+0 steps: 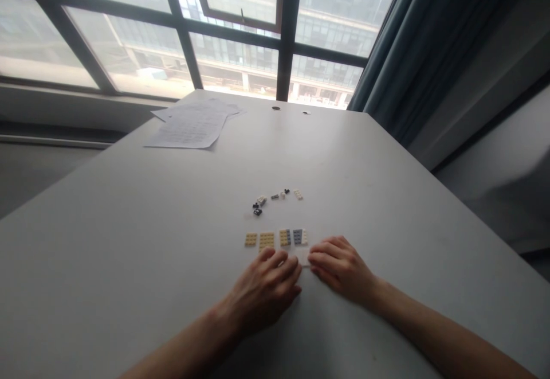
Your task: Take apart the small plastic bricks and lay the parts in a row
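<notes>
A pale, flat piece (pixel 305 258), probably a white building-block plate, lies between my two hands low over the table. My right hand (pixel 341 265) has its fingers closed at the piece's right edge. At its left edge are the curled fingers of my left hand (pixel 275 278); their tips are partly hidden. Just beyond the hands is a row of studded plates: a small tan plate (pixel 250 239), a larger tan plate (pixel 266 240) partly behind my left fingers, a tan-and-grey plate (pixel 285 237), and a grey-and-white plate (pixel 300 237).
Farther out on the white table (pixel 172 224) are loose bits: black pieces (pixel 257 212), a whitish piece (pixel 262 200), a grey piece (pixel 275 196) and a cream plate (pixel 298 194). Printed papers (pixel 189 127) lie at the far left, before the window. A curtain (pixel 399 52) hangs right.
</notes>
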`<state>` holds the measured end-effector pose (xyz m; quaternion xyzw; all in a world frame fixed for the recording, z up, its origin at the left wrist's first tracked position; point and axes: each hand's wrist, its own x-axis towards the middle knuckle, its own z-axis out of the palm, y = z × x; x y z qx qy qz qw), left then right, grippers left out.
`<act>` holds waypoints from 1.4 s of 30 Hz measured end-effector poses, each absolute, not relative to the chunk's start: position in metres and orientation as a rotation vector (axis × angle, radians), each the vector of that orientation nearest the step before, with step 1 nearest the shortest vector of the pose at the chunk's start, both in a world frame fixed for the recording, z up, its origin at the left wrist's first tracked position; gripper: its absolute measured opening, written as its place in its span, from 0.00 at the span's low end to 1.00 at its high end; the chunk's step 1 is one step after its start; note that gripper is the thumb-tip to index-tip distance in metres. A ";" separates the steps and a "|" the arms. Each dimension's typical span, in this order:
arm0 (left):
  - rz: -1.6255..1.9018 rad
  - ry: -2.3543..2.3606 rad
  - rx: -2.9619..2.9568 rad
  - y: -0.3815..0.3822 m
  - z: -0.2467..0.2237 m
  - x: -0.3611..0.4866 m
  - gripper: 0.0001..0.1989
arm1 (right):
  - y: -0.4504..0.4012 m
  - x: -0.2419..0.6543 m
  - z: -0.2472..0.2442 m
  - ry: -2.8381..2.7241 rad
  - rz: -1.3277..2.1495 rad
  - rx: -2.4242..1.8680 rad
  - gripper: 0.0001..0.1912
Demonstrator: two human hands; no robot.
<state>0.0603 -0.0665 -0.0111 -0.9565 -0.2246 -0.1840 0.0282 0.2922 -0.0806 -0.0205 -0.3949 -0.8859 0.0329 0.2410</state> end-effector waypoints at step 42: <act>-1.287 -1.673 -2.438 0.021 -0.017 -0.028 0.12 | 0.044 0.297 -0.023 -2.143 0.360 -1.312 0.11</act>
